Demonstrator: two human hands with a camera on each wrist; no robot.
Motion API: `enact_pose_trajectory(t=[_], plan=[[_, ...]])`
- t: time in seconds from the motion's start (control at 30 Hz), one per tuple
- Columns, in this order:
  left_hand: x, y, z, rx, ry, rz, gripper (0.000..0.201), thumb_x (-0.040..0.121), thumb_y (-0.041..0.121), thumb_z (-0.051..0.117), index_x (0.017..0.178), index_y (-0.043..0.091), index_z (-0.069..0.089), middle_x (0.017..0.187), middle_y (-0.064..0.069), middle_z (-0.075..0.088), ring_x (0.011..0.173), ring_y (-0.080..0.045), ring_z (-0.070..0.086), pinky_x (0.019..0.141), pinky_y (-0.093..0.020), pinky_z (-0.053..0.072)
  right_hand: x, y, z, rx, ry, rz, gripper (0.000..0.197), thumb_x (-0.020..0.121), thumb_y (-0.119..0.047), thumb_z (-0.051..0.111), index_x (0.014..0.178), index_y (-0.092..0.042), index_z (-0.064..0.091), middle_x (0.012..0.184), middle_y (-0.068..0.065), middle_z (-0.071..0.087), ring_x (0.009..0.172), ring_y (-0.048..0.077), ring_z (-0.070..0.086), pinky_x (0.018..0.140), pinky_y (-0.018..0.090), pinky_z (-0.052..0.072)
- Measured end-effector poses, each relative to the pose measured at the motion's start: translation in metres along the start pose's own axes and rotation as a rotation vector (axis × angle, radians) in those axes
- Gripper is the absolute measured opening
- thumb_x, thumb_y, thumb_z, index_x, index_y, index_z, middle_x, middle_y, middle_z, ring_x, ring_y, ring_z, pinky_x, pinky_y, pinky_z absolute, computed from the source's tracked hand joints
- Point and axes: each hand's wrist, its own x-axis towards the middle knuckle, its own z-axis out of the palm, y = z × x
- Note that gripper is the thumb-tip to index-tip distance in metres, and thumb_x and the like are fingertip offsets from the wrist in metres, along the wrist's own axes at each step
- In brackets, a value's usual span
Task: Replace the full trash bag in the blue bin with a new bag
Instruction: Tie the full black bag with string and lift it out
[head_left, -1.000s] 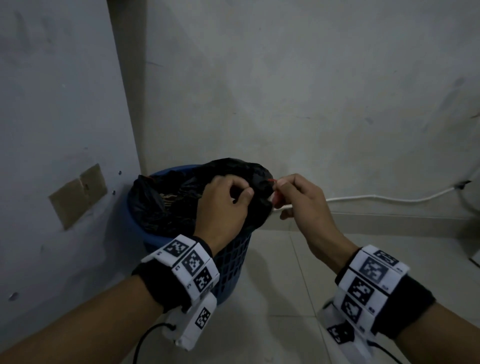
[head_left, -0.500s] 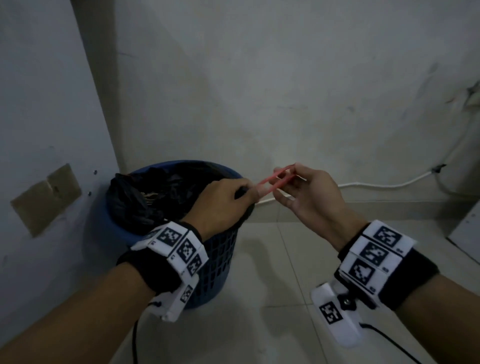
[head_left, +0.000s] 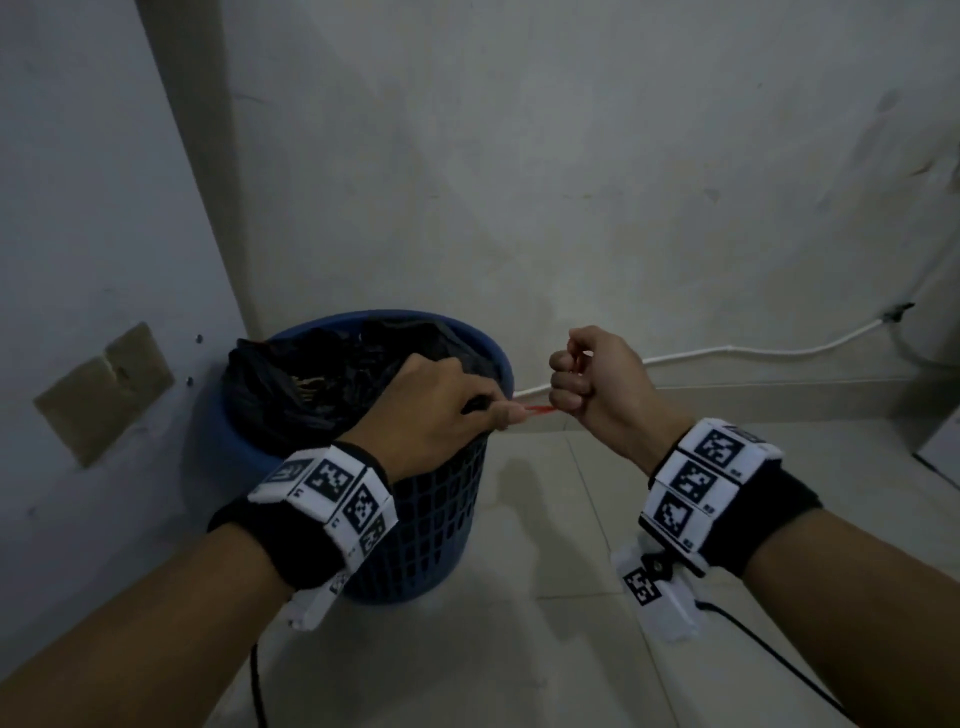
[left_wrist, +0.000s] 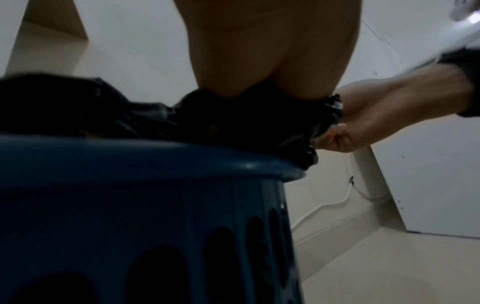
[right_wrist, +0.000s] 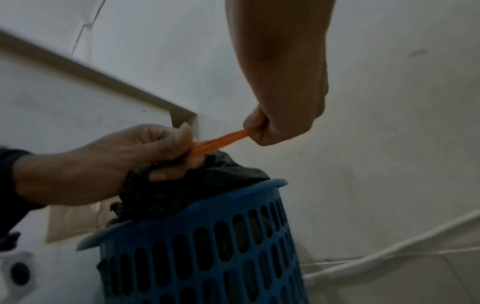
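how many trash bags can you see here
1: a black trash bag sits in the blue bin, its gathered top held by the left hand. No new bag is visible.

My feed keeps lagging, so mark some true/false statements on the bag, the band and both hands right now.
1. The left hand grips the gathered neck of the black bag. True.
2. The right hand hangs open. False: it is curled on the orange band.
3. The band is stretched between the hands. True.
4. The bag lies on the floor. False: it sits in the bin.
5. The bin's wall is solid. False: it has slots.
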Motion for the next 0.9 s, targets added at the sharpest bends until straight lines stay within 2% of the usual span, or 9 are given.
enact_pose_trajectory(t=[0.13, 0.27, 0.4, 0.53, 0.63, 0.7, 0.77, 0.83, 0.9], plan=[[-0.004, -0.010, 0.005, 0.202, -0.124, -0.037, 0.067, 0.089, 0.065, 0.000, 0.074, 0.023, 0.050, 0.078, 0.007, 0.052, 0.086, -0.014, 0.040, 0.091, -0.038, 0.030, 0.004, -0.005, -0.015, -0.064, 0.065, -0.027, 0.028, 0.095, -0.014, 0.035, 0.067, -0.017, 0.033, 0.059, 0.001, 0.036, 0.035, 0.009, 0.021, 0.035, 0.018, 0.021], [0.000, -0.021, 0.003, 0.436, -0.137, -0.065, 0.080, 0.080, 0.072, -0.011, 0.088, 0.027, 0.055, 0.113, 0.007, 0.047, 0.114, -0.020, 0.031, 0.099, -0.043, 0.019, 0.008, -0.009, -0.029, -0.058, 0.104, -0.021, 0.029, 0.095, -0.013, 0.035, 0.066, -0.017, 0.032, 0.060, 0.001, 0.034, 0.034, 0.008, 0.020, 0.034, 0.017, 0.020], [-0.004, -0.044, -0.014, 0.474, -0.179, -0.211, 0.064, 0.086, 0.062, 0.006, 0.097, 0.028, 0.058, 0.122, 0.003, 0.044, 0.122, -0.026, 0.028, 0.108, -0.055, 0.011, 0.010, -0.020, -0.038, -0.029, 0.116, -0.029, 0.029, 0.093, -0.012, 0.034, 0.065, -0.017, 0.030, 0.060, 0.001, 0.031, 0.033, 0.008, 0.019, 0.036, 0.017, 0.016], [-0.009, -0.051, -0.017, 0.460, -0.184, -0.293, 0.051, 0.091, 0.062, 0.019, 0.097, 0.030, 0.059, 0.117, 0.004, 0.046, 0.118, -0.024, 0.030, 0.106, -0.053, 0.016, 0.013, -0.019, -0.034, -0.086, 0.150, -0.061, 0.026, 0.090, -0.010, 0.033, 0.065, -0.018, 0.028, 0.060, 0.001, 0.028, 0.032, 0.007, 0.017, 0.035, 0.015, 0.014], [-0.016, -0.048, -0.015, 0.109, -0.066, -0.339, 0.032, 0.093, 0.056, 0.039, 0.102, 0.034, 0.060, 0.116, 0.007, 0.048, 0.119, -0.021, 0.033, 0.102, -0.044, 0.027, 0.015, -0.010, -0.033, -0.240, 0.223, -0.108, 0.024, 0.090, -0.008, 0.036, 0.068, -0.018, 0.031, 0.060, 0.003, 0.032, 0.031, 0.007, 0.019, 0.035, 0.013, 0.016], [-0.026, -0.045, -0.016, -0.161, 0.123, -0.290, 0.028, 0.093, 0.048, 0.048, 0.112, 0.031, 0.060, 0.118, 0.009, 0.051, 0.116, -0.013, 0.041, 0.099, -0.034, 0.034, 0.014, -0.004, -0.033, -0.408, 0.235, -0.132, 0.021, 0.090, -0.005, 0.041, 0.072, -0.015, 0.038, 0.061, 0.004, 0.035, 0.033, 0.009, 0.023, 0.037, 0.016, 0.022], [-0.034, -0.048, -0.020, -0.256, 0.321, -0.277, 0.031, 0.095, 0.043, 0.048, 0.119, 0.026, 0.059, 0.118, 0.010, 0.053, 0.108, -0.004, 0.046, 0.094, -0.023, 0.035, 0.013, -0.001, -0.032, -0.523, 0.244, -0.169, 0.012, 0.088, -0.003, 0.047, 0.079, -0.011, 0.045, 0.066, 0.008, 0.043, 0.039, 0.014, 0.031, 0.043, 0.024, 0.033], [-0.040, -0.060, -0.024, -0.172, 0.434, -0.333, 0.031, 0.098, 0.040, 0.044, 0.117, 0.022, 0.060, 0.115, 0.006, 0.057, 0.105, -0.010, 0.050, 0.093, -0.026, 0.038, 0.012, -0.001, -0.028, -0.630, 0.248, -0.236, 0.007, 0.087, -0.004, 0.051, 0.084, -0.010, 0.050, 0.077, 0.012, 0.052, 0.049, 0.019, 0.043, 0.051, 0.028, 0.040], [-0.047, -0.081, -0.024, -0.011, 0.438, -0.452, 0.036, 0.099, 0.043, 0.038, 0.111, 0.021, 0.064, 0.113, -0.003, 0.062, 0.106, -0.024, 0.054, 0.094, -0.041, 0.043, 0.009, -0.001, -0.019, -0.757, 0.244, -0.321, 0.007, 0.085, -0.009, 0.056, 0.084, -0.015, 0.053, 0.083, 0.008, 0.059, 0.064, 0.023, 0.054, 0.059, 0.029, 0.043]])
